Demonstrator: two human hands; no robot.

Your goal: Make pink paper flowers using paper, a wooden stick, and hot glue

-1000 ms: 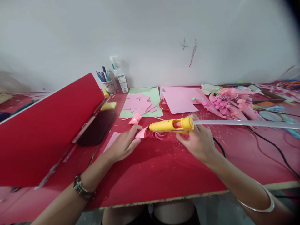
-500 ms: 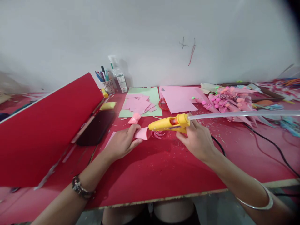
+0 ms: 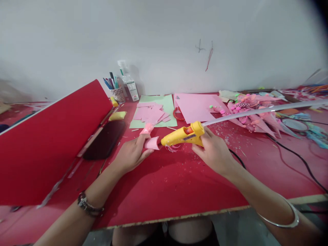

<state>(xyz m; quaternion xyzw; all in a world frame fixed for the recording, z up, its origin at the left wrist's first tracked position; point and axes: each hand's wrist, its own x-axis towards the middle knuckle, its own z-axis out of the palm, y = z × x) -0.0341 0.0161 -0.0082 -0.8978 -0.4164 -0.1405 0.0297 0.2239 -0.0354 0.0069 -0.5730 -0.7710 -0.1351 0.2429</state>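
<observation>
My left hand [image 3: 132, 152] pinches a rolled piece of pink paper [image 3: 152, 143] over the red table, its mouth facing right. In my right hand [image 3: 216, 152] is a yellow hot glue gun [image 3: 183, 135], its nozzle pointing left at the roll's mouth; whether it touches the paper I cannot tell. A long clear glue stick [image 3: 238, 114] runs out of the gun's back to the right. Thin pink paper strips [image 3: 172, 148] lie just below the nozzle. Behind my left fingers sits a small peach-pink packet [image 3: 148, 128].
Cut pink paper pieces [image 3: 151, 112] lie on a green sheet [image 3: 166, 101]. To the left stand a large red board [image 3: 58, 143] and a dark phone [image 3: 102, 141]. Pink paper cones [image 3: 253, 116] are heaped at the right, near a black cable [image 3: 302, 164]. A pen cup [image 3: 118, 94] stands behind.
The glue gun's nozzle has dipped and moved slightly left into or against the roll's mouth. The glue stick's far end has swung up. My left hand has shifted slightly left with the roll.
</observation>
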